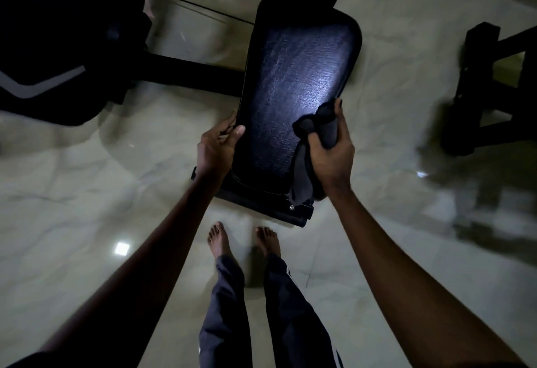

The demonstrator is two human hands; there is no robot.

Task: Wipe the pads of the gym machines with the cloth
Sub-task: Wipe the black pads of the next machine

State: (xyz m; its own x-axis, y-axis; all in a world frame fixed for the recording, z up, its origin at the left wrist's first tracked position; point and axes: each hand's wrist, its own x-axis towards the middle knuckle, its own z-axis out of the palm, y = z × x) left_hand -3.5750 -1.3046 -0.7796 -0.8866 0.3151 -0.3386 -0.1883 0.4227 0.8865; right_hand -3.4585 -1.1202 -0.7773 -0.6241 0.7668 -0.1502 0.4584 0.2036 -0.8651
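A long black padded bench pad [293, 82] with a cracked, shiny surface lies in front of me, its near end over a black frame. My left hand [216, 146] grips the pad's near left edge, thumb on top. My right hand [331, 152] is closed around a dark cloth [319, 126] at the pad's near right edge. Part of the cloth bunches above my fingers and part hangs down along the pad's side.
Glossy pale marble-like floor [87, 193] all around. A dark machine part with a grey stripe [43, 77] sits at the left, with a black bar running to the bench. A black metal frame [488, 91] stands at the right. My bare feet [244, 239] stand just below the bench end.
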